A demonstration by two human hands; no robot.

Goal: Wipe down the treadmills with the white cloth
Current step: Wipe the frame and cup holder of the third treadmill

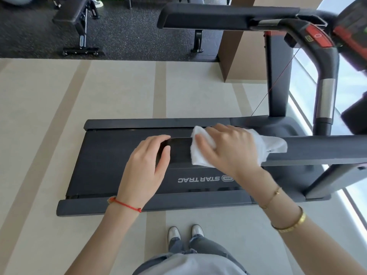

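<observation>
A dark grey treadmill (119, 155) lies crosswise in front of me, its belt marked STAR TRAC. Its near handrail (317, 147) runs from the right towards the middle. My left hand (147, 165) grips the free end of that handrail, fingers curled over the top. My right hand (228, 147) holds the white cloth (200, 153), which is wrapped around the rail just right of my left hand, with a loose end (276, 143) draped over the rail. The far handrail (218, 16) and the console with a red stop button (317, 36) are at the top right.
My feet (185, 233) stand on the pale striped floor just short of the treadmill's side rail (158, 203). A dark speckled gym floor with a weight bench (79, 20) lies beyond. A brown pillar (238, 46) and a bright window (347, 86) are at the right.
</observation>
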